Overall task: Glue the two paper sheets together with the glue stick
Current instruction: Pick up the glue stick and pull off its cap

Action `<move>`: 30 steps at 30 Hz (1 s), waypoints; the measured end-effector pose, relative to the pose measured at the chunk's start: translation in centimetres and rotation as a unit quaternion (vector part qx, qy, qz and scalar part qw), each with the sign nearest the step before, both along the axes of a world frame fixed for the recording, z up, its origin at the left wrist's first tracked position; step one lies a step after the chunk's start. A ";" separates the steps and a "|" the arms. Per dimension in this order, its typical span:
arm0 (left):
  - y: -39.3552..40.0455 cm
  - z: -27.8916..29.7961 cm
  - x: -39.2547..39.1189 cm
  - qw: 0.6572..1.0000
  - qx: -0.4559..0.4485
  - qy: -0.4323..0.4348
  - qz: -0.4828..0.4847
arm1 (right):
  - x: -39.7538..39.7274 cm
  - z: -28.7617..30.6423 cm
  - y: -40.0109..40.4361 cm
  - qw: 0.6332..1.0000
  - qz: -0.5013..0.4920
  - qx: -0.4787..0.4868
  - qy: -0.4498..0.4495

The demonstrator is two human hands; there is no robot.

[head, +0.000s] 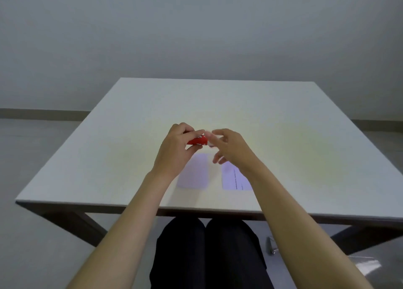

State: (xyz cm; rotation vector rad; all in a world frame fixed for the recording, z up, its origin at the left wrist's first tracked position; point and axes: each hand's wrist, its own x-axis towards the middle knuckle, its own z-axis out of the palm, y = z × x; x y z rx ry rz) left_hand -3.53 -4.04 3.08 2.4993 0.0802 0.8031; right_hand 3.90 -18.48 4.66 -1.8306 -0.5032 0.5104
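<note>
My left hand [176, 149] grips a red glue stick [198, 141] held sideways above the table, its white end pointing right. My right hand [231, 146] is at that white end, thumb and forefinger touching it, the other fingers spread and blurred. Whether a cap is on the stick I cannot tell. Below the hands two small pale paper sheets lie flat side by side: a blank one [194, 175] on the left and one with a line of print [234, 178] on the right, partly under my right forearm.
The white table [294, 136] is square, with its near edge just above my knees. A grey wall stands behind it. A small dark object [271, 245] lies on the floor under the right side.
</note>
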 end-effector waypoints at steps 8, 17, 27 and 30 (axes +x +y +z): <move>-1.2 0.7 0.0 1.000 0.001 0.000 0.004 | 0.4 0.3 -1.7 0.997 0.015 0.080 0.017; -1.2 0.7 -0.2 1.000 0.002 0.010 0.010 | 0.8 0.7 -2.6 0.994 0.042 0.091 0.049; -0.2 0.8 -0.2 0.997 -0.073 0.022 0.034 | 0.6 0.9 -1.6 0.988 -0.032 0.146 -0.044; 1.0 0.7 -0.9 0.970 -0.232 0.043 0.065 | 2.6 0.4 -2.9 0.971 -0.171 0.149 -0.080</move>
